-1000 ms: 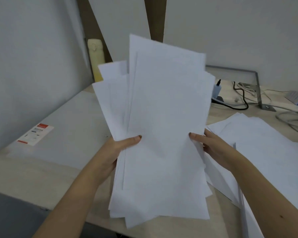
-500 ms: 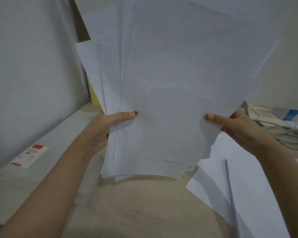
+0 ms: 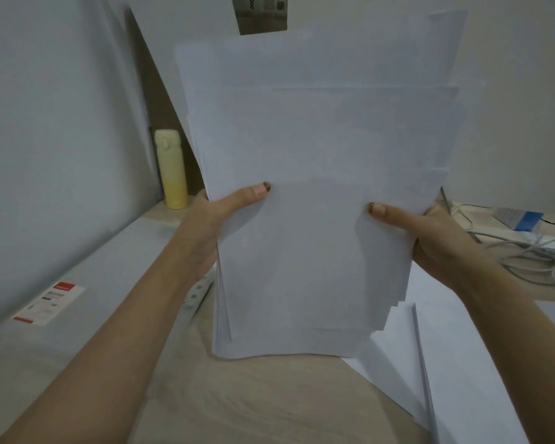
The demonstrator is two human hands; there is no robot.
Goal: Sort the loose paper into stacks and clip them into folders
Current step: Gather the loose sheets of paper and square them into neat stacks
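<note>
Both edges of upright paper stack (image 3: pixel 318 187) gripped, left hand (image 3: pixel 218 213), right hand (image 3: pixel 430 233), fingers hidden behind

We hold an uneven sheaf of white paper sheets (image 3: pixel 318 155) upright over the pale wooden desk (image 3: pixel 269 405), left hand (image 3: pixel 218 213) and right hand (image 3: pixel 430 232) gripping its side edges.

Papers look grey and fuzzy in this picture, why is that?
Head view: dim, soft light turns the white papers grey-blue. Head view: slight blur smears their stepped edges, while the bottle looks sharper. Head view: a faint shadow lies on the desk under them.
</note>
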